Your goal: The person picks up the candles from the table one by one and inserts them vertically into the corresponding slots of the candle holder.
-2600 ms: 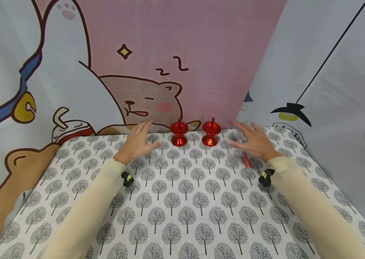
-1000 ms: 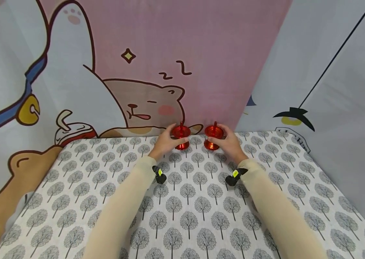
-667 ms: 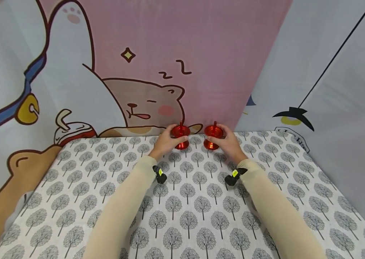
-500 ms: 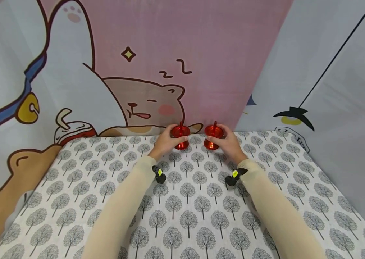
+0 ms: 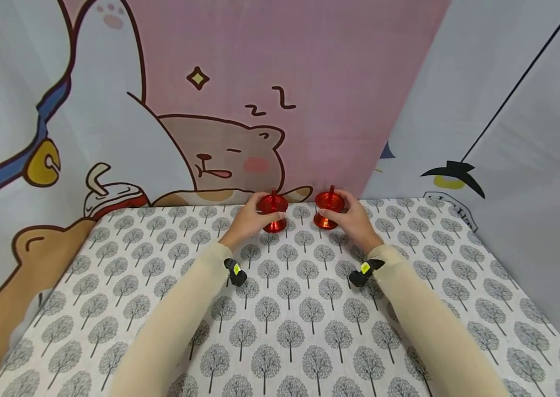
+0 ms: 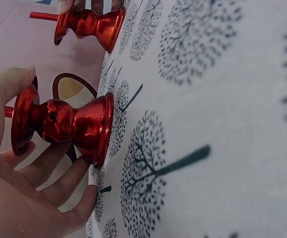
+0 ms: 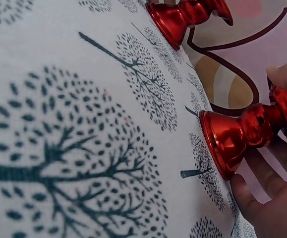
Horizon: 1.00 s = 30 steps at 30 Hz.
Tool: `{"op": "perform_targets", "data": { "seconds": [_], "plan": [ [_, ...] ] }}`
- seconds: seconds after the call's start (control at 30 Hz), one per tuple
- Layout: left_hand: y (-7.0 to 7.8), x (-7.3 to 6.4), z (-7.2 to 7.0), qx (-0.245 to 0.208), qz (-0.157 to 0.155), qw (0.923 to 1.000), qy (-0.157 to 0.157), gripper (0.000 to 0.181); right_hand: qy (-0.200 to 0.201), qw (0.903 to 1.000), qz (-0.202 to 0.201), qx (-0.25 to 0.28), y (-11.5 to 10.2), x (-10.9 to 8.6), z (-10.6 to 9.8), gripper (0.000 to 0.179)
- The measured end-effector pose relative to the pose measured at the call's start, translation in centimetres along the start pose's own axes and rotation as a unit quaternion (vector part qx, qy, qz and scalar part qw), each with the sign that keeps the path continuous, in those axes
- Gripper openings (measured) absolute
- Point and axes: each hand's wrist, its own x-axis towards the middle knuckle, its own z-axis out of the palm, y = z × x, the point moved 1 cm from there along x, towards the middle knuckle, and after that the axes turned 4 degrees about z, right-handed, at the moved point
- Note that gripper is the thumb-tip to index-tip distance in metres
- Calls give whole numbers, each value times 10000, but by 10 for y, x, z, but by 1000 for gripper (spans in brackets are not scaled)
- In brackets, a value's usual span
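Observation:
Two shiny red candle holders stand side by side at the back of the cloth, each with a wide cup, narrow waist and flared base, a thin red stick rising from the cup. My left hand (image 5: 247, 221) grips the left candle holder (image 5: 276, 226), thumb on the near side of the cup. My right hand (image 5: 357, 223) grips the right candle holder (image 5: 326, 223) in a mirrored way. The left wrist view shows my fingers curving behind the waist of the left holder (image 6: 59, 121); its base appears to touch the cloth. The right holder (image 7: 230, 139) stands similarly in the right wrist view.
A white cloth (image 5: 289, 303) printed with grey trees covers the table. Close behind the holders hangs a pink and white cartoon backdrop (image 5: 339, 99). A pale side wall (image 5: 533, 165) bounds the right.
Both hands have come inward from beside the holders and taken hold of them. The left holder has lately shifted slightly left and nearer. Two small red sticks seen earliest at right are now out of sight.

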Motion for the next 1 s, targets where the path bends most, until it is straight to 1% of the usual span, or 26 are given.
{"op": "perform_targets", "data": {
  "seconds": [0.13,0.3,0.63,0.8,1.0],
  "plan": [
    [2,-6,-2,9,55,10000,-45,87,-29,10000,-18,-74,-2,-4,-1,84],
    [2,-12,-5,-45,55,9999,-123,85,-106,9999,-50,-84,-3,-9,-2,86],
    [0,-25,-8,191,100,9996,-199,88,-210,9992,116,-314,-6,-18,-4,86],
    [0,-33,-9,330,76,9991,-242,87,-358,9987,130,-349,-8,-24,-6,87],
    [1,-42,-10,429,142,9986,-281,84,-595,9975,89,-365,-10,-33,-6,85]
  ]
}}
